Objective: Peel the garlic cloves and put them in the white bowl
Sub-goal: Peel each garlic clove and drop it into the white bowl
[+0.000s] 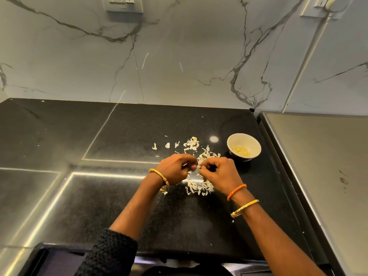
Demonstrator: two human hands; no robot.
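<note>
Black speckled stone makes up the table (111, 196), glossy enough to throw back light strips; only the head view to go on, so here's what it shows. Both hands meet over the middle of the table, fingers curled in tight; the left hand (174, 169) pinches one end of a small pale garlic clove (198, 166) between thumb and fingertips, and the right hand (218, 174) pinches the other end, so the clove sits right in the gap between them, held just above the table; it's tiny and I can't tell how much skin is on it.

Papery white peels (199, 186) lie scattered under and around the hands, thin, curled flakes; more of them trail off beyond the hands, with a few loose bits (167, 145) off to the left.

The white bowl (244, 147) stands on the table to the right of the hands and a little further back, near but not touching; round, smooth, matte inside, dark at the base, with pale yellowish peeled cloves (241, 151) lying in the bottom.

Left wrist wears a gold bangle (161, 176); right wrist has an orange twisted cord (236, 191) and a gold bangle below it; a black knitted sleeve (111, 253) covers the left forearm lower down. Grey-veined marble wall (179, 56) behind.
</note>
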